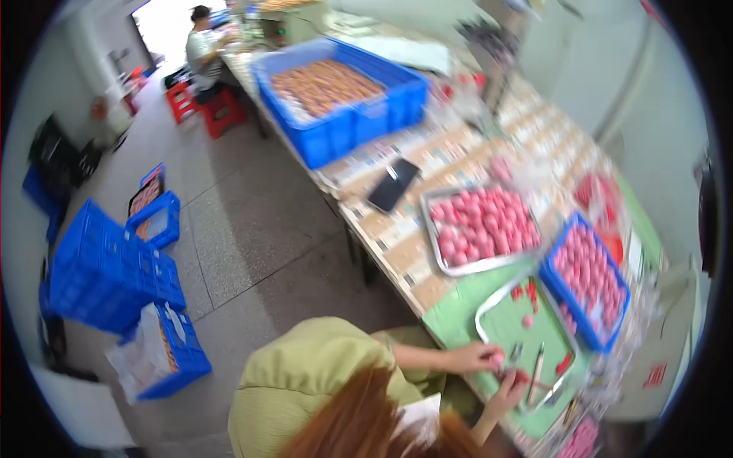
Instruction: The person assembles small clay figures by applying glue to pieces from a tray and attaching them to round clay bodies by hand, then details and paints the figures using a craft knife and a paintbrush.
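My left hand (pixel 472 357) is over the near edge of a white-rimmed tray (pixel 482 309), its fingers closed on a small pink ball (pixel 497 358). Just below it, my right hand (pixel 507 394) is closed, with a thin brown stick (pixel 540 385) showing at its fingers; blur hides its tip. A dark red patch between the two hands is too smeared to name. Inside the tray lie a loose pink ball (pixel 527 322), red bits (pixel 532 293), a white pen-like tool (pixel 538 362) and a small grey piece (pixel 517 351).
Beyond the tray stands a metal tray (pixel 489 266) heaped with pink balls; a blue tray (pixel 555 285) of similar pieces is to its right. A phone (pixel 393 185) and a large blue crate (pixel 359 133) are farther along the table. Stacked blue crates (pixel 107 267) stand on the floor. Another person (pixel 202 53) sits far off.
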Demonstrator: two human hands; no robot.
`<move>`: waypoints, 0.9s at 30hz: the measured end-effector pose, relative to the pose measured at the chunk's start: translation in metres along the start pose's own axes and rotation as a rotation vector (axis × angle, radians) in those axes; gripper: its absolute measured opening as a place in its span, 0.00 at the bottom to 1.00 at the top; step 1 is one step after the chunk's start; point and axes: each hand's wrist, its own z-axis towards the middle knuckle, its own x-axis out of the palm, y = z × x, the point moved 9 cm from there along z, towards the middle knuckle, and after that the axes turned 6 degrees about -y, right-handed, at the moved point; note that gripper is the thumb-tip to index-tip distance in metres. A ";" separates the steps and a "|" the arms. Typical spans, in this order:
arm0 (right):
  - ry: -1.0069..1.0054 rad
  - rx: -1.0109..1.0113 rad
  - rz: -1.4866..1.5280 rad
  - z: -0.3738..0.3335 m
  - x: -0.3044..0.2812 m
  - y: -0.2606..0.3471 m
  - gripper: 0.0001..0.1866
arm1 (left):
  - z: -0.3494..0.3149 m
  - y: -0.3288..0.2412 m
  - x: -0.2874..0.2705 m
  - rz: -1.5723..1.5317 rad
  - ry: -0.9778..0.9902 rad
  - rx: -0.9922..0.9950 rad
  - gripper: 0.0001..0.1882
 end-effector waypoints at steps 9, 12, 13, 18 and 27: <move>-0.276 0.257 0.297 0.008 -0.015 0.000 0.07 | 0.006 0.028 -0.010 -0.324 -0.046 -0.353 0.20; -0.183 0.310 0.333 0.014 -0.006 0.003 0.07 | 0.006 0.029 -0.018 -0.391 -0.064 -0.424 0.21; -0.211 0.352 0.308 0.010 -0.009 0.003 0.07 | 0.000 0.030 -0.013 -0.409 -0.042 -0.472 0.21; -0.188 0.413 0.393 0.018 0.000 -0.007 0.04 | 0.013 0.023 -0.006 -0.466 0.019 -0.394 0.21; -0.066 0.330 0.108 0.018 0.023 -0.010 0.04 | 0.007 0.025 -0.007 -0.458 0.031 -0.327 0.20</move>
